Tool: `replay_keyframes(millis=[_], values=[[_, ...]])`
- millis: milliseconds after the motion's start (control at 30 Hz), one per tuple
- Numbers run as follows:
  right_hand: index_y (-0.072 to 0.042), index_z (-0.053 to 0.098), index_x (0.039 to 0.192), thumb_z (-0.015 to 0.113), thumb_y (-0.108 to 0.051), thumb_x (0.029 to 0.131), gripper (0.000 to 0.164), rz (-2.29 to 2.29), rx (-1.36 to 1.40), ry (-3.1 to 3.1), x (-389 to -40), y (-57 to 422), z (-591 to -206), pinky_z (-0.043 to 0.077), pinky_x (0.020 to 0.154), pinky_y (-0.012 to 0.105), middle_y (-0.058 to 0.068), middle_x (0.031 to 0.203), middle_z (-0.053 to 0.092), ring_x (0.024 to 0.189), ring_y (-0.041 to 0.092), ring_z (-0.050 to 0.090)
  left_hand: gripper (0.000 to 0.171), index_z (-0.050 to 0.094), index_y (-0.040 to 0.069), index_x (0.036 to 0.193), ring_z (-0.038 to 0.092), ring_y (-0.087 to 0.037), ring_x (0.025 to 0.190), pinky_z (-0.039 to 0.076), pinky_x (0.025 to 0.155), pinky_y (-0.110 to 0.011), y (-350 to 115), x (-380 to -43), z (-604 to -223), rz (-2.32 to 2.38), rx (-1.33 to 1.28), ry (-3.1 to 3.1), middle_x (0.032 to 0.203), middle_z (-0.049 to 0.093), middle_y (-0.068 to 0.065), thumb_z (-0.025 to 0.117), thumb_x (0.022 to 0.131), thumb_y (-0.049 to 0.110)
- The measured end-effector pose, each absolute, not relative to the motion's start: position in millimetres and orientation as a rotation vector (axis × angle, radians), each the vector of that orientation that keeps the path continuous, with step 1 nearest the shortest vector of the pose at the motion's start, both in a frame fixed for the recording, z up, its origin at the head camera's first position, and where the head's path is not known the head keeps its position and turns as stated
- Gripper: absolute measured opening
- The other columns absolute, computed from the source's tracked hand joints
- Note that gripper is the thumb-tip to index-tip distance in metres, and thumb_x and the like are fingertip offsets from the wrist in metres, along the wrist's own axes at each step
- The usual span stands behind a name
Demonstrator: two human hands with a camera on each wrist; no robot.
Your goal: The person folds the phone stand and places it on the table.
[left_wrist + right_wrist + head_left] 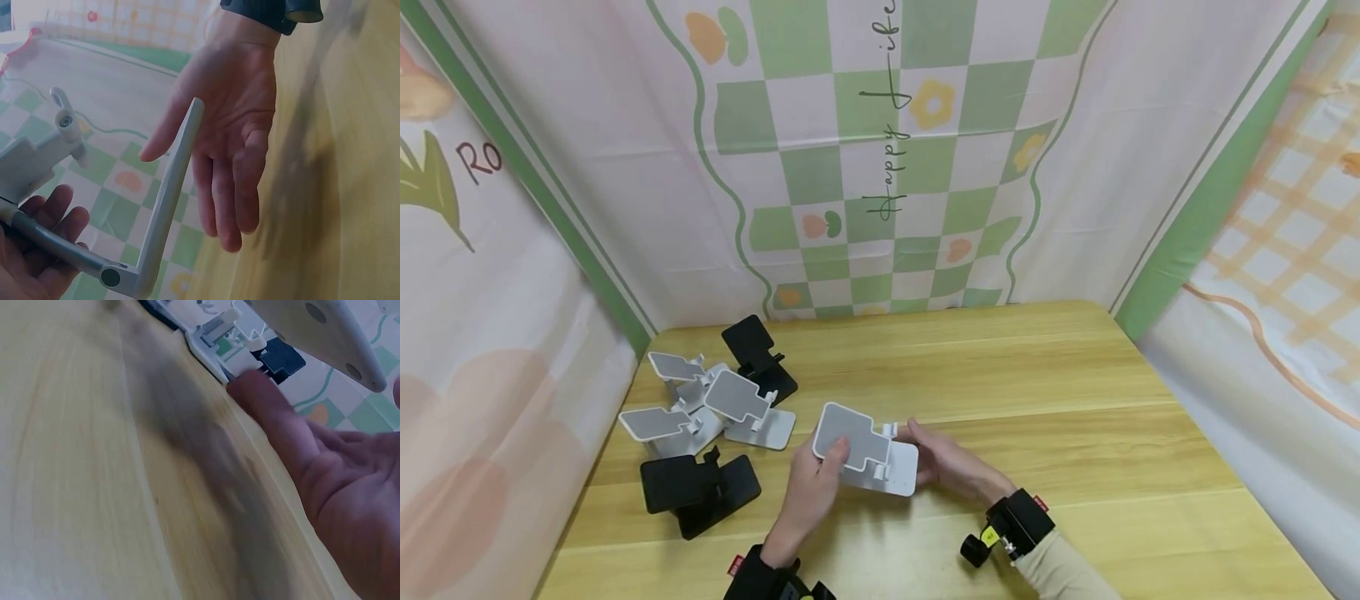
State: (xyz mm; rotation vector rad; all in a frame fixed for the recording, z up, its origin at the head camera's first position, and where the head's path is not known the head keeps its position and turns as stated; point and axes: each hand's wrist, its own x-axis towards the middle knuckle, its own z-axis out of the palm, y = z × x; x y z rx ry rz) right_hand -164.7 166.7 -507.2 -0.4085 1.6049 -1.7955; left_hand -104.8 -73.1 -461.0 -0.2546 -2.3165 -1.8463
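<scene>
A white phone stand with a grey pad (850, 435) is held above the table by my left hand (807, 492), its thumb on the pad. Those fingers curl round the back of the stand in the left wrist view, where the white base (169, 194) shows edge-on. My right hand (957, 468) is just to the right of the base, fingers extended and holding nothing. Seen from the left wrist, the right palm (234, 106) lies open behind the base edge. In the right wrist view, the base's underside with round feet (325, 337) is above the right fingers.
At the table's left are three white phone stands, one nearer the middle (737, 396), one behind (673, 367) and one by the edge (653, 424). A black stand (748, 342) is behind them, another (677, 483) in front. A patterned curtain (865, 167) hangs behind the wooden table (1075, 392).
</scene>
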Motion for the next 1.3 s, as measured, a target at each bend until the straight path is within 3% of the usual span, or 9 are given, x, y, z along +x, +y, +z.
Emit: replay_keyframes(millis=[67,200,467,767,967,1067,1167,1300], values=[[0.009,0.039,0.149,0.028,-0.054,0.111,0.074,-1.803,-0.418,1.540,-164.3,166.4,-507.6,0.060,0.082,0.033,0.011,0.120,0.063,0.101,0.021,0.067,0.023,0.065,-0.006,0.117,0.066,-0.017,0.097,0.056,0.084,-0.027,-72.8,-106.2,-460.2,-1.844,-0.262,-2.326,0.110,0.072,-0.016,0.052,0.104,0.009],[0.009,0.038,0.149,0.035,-0.048,0.112,0.069,-1.815,-0.473,1.442,-163.9,165.9,-508.8,0.062,0.079,0.031,0.007,0.112,0.069,0.094,0.018,0.071,0.024,0.065,-0.006,0.117,0.065,-0.017,0.096,0.055,0.085,-0.027,-73.5,-108.9,-457.3,-1.863,-0.281,-2.352,0.108,0.071,-0.017,0.051,0.104,0.010],[0.013,0.046,0.143,0.043,-0.020,0.112,0.046,-1.789,-0.587,1.207,-163.9,162.9,-513.1,0.062,0.085,0.035,0.012,0.112,0.075,0.098,0.025,0.076,0.025,0.068,-0.004,0.118,0.067,-0.019,0.095,0.057,0.084,-0.028,-75.8,-115.0,-454.6,-1.857,-0.353,-2.395,0.108,0.073,-0.015,0.052,0.105,0.011],[0.017,0.043,0.140,0.054,-0.010,0.102,0.048,-1.765,-0.486,1.373,-163.1,163.3,-519.9,0.062,0.085,0.032,0.006,0.112,0.075,0.098,0.020,0.075,0.032,0.063,-0.003,0.131,0.069,-0.030,0.107,0.057,0.090,-0.026,-80.7,-120.4,-451.6,-1.935,-0.525,-2.488,0.121,0.070,-0.020,0.047,0.106,0.011],[0.004,0.061,0.122,0.060,-0.010,0.096,0.029,-1.767,-0.477,1.434,-163.2,160.5,-521.1,0.060,0.085,0.028,0.000,0.105,0.074,0.094,0.014,0.073,0.039,0.056,-0.001,0.143,0.067,-0.024,0.112,0.056,0.095,-0.029,-84.6,-127.7,-448.4,-1.946,-0.780,-2.509,0.132,0.068,-0.016,0.045,0.108,0.013],[-0.003,0.063,0.116,0.060,-0.008,0.095,0.022,-1.782,-0.508,1.429,-163.0,158.2,-523.1,0.060,0.085,0.028,-0.002,0.106,0.073,0.095,0.013,0.072,0.041,0.054,0.000,0.147,0.065,-0.020,0.116,0.054,0.098,-0.028,-84.8,-131.0,-448.1,-1.956,-0.844,-2.510,0.138,0.066,-0.015,0.045,0.109,0.015],[0.006,0.060,0.122,0.058,-0.008,0.097,0.028,-1.808,-0.548,1.431,-162.4,155.6,-525.4,0.060,0.088,0.029,-0.001,0.110,0.072,0.099,0.014,0.072,0.040,0.054,0.000,0.146,0.064,-0.023,0.114,0.055,0.096,-0.029,-83.4,-133.5,-448.8,-1.947,-0.789,-2.504,0.135,0.066,-0.017,0.048,0.109,0.016],[0.022,0.045,0.135,0.054,-0.009,0.101,0.047,-1.850,-0.582,1.468,-162.8,150.9,-528.2,0.059,0.091,0.031,-0.001,0.116,0.071,0.104,0.015,0.070,0.041,0.056,0.003,0.144,0.065,-0.028,0.116,0.056,0.099,-0.040,-80.1,-135.8,-448.3,-1.895,-0.609,-2.478,0.131,0.067,-0.015,0.056,0.107,0.019]])
